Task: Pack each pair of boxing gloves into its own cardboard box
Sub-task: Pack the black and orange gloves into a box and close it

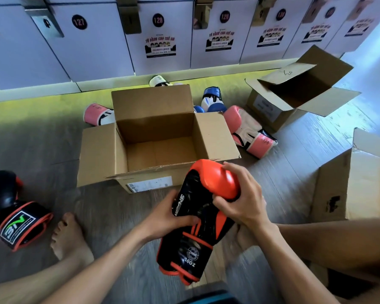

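I hold a black and orange boxing glove (203, 218) in front of an open cardboard box (101, 159) whose inside shows nothing. My left hand (171, 218) grips the glove's left side near the wrist. My right hand (239, 198) grips its orange padded end. The matching black and orange glove (13, 209) lies on the floor at the far left. Pink and white gloves lie left of the box (98, 114) and right of it (248, 130). A blue and white glove (213, 99) and a white glove (159, 81) lie behind the box.
A second open cardboard box (272, 110) stands at the back right, a third (355, 185) at the right edge. A row of numbered lockers (162, 40) lines the far wall. My bare left foot (68, 233) rests on the wooden floor; my right leg lies lower right.
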